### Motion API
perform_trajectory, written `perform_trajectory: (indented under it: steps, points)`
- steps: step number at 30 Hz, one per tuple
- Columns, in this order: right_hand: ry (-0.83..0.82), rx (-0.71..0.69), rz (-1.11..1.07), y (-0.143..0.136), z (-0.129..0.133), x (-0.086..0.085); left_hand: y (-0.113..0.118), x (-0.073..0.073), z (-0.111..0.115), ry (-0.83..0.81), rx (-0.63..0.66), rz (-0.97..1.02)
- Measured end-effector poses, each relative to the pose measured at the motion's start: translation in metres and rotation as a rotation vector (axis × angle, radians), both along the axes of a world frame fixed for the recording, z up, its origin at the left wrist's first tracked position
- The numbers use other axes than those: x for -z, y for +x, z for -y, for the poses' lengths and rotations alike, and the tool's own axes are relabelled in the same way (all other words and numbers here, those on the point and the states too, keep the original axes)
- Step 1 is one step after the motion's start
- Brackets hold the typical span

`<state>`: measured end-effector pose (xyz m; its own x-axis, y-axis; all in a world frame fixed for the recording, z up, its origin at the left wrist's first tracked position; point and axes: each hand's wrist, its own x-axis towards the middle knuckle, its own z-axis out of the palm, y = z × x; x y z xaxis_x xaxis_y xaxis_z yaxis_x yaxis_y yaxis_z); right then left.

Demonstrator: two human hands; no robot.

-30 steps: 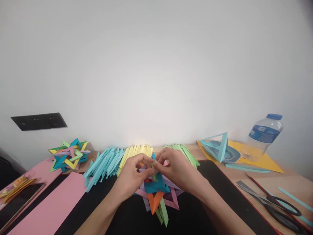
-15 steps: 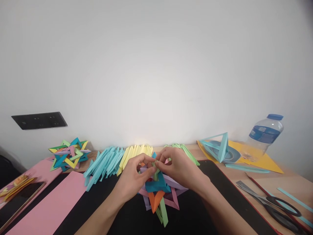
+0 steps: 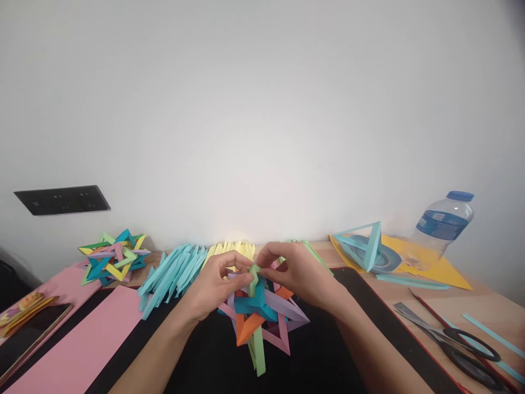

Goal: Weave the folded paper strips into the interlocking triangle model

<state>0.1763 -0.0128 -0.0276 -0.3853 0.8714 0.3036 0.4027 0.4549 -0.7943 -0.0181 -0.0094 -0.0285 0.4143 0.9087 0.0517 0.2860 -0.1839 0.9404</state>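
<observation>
A many-coloured folded-paper star model (image 3: 256,309) of interlocked blue, orange, purple, pink and green strips is held above the black mat. At its top, a light green paper strip (image 3: 254,280) forms a point. My left hand (image 3: 219,284) pinches this strip from the left between thumb and fingers. From the right, my right hand (image 3: 293,271) is closed on the tip of the same strip, its fingertips almost meeting those of the left. Part of the model's far side is hidden behind my hands. A green point hangs down at its bottom.
Folded blue strips (image 3: 176,276), yellow strips (image 3: 229,250) and green strips (image 3: 315,256) lie along the back. Another paper star (image 3: 117,257) sits left, near pink paper (image 3: 82,345). Right are a blue paper frame (image 3: 372,249), bottle (image 3: 445,221), scissors (image 3: 447,334) and black mat (image 3: 328,355).
The paper star model has turned slightly and shifted a little left. Its green top point now shows between my fingertips. Both hands keep their pinch, and my right hand has moved slightly left.
</observation>
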Motion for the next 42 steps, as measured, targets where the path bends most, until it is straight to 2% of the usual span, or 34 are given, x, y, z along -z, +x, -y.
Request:
perform_trajectory:
  steps: [6, 9, 14, 20, 32, 42]
  points:
    - [0.021, -0.001, 0.022, -0.006, 0.005, -0.003, -0.010, -0.001, -0.013, 0.062, 0.134, -0.001]
    - [0.095, 0.028, 0.076, -0.013, 0.009, -0.004, -0.017, -0.004, -0.018, 0.075, 0.187, -0.060]
    - [0.258, 0.080, 0.223, -0.022, 0.016, -0.004, -0.024, -0.007, -0.020, 0.120, 0.217, -0.140]
    - [0.373, 0.132, 0.278, -0.025, 0.018, -0.003, -0.026, -0.002, -0.023, 0.120, 0.227, -0.131]
    - [0.338, 0.148, 0.295, -0.025, 0.017, 0.000, -0.025, 0.000, -0.024, 0.075, 0.227, -0.098]
    - [0.282, 0.211, 0.311, -0.030, 0.019, -0.001, -0.022, -0.004, -0.020, 0.079, 0.195, -0.102]
